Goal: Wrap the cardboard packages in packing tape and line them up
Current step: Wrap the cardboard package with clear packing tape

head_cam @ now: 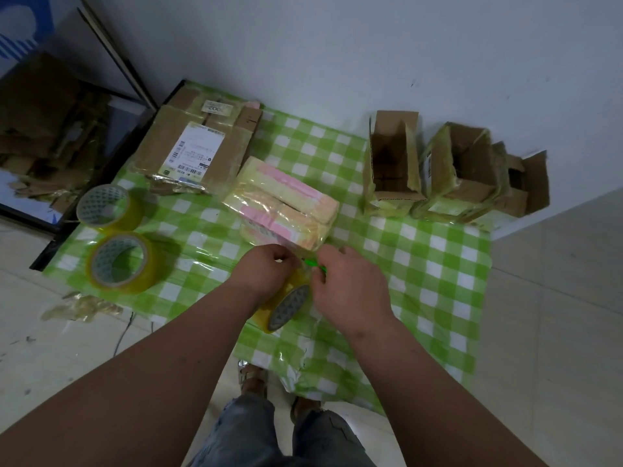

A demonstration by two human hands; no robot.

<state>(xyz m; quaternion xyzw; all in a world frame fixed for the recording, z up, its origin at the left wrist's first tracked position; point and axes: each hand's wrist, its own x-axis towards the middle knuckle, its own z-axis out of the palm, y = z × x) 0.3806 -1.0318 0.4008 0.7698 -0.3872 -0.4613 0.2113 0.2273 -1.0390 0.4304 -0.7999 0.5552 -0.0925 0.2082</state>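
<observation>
2 spare tape rolls point(116, 237) are sitting at the left. The left hand point(269, 269) is gripping the working tape roll point(286, 306), the right hand point(344, 284) pinching a small green cutter point(317, 265) just below the pink-and-yellow package point(281, 205). The stretched tape could be folding onto itself, or the blade nicking a finger.

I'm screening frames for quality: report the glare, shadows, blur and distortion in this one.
Head view: dim, soft light; glare on the wrapped package and plastic tablecloth; the spare tape rolls cast faint shadows to their right; wide-angle lens bends the edges; both hands look slightly soft.
</observation>
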